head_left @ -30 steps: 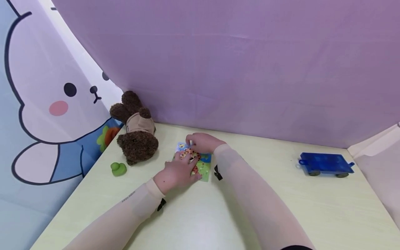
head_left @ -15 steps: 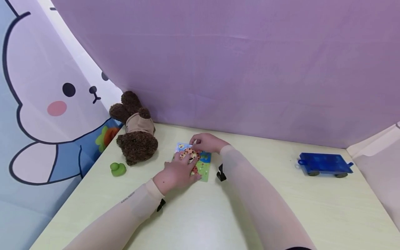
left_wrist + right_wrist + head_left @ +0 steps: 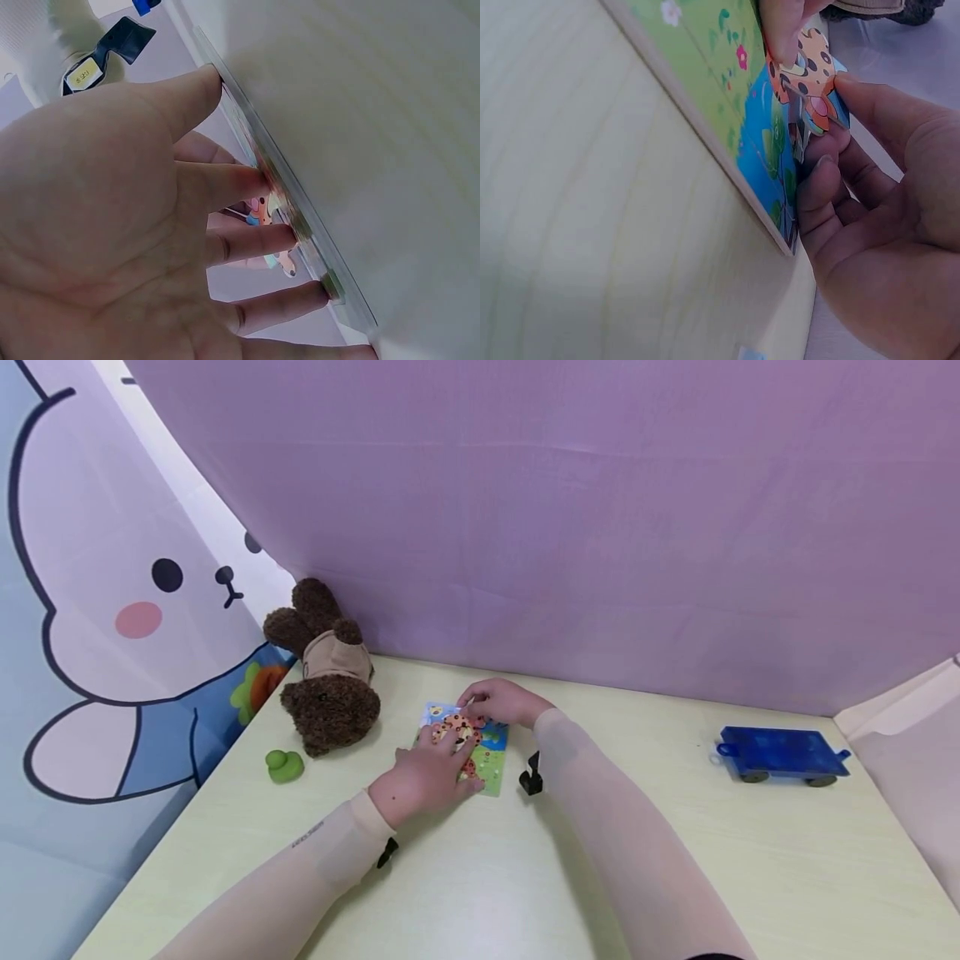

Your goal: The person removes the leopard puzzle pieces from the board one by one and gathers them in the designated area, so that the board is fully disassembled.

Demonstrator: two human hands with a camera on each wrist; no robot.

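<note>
A colourful jigsaw puzzle board [image 3: 491, 768], with a spotted orange animal on a blue and green background, lies flat on the table. My left hand [image 3: 423, 777] spreads over its lower left part, straight fingertips pressing on it; the left wrist view shows thumb and fingers along the thin board. At the far edge, my right hand [image 3: 506, 702] pinches a spotted orange puzzle piece [image 3: 819, 69] between thumb and fingers. In the right wrist view that piece is tilted up from the board, a gap beneath it. Part of the picture is hidden under the left hand.
Left of the board, a brown plush bear [image 3: 330, 714] lies upside down, with a green toy duck [image 3: 285, 767] nearer me. A blue toy wagon [image 3: 782, 752] stands far right. Purple cloth [image 3: 525, 527] hangs behind the table.
My right hand has shifted slightly right along the board's far edge, its fingers drawing in to the spotted piece. The left hand stays in place on the board.
</note>
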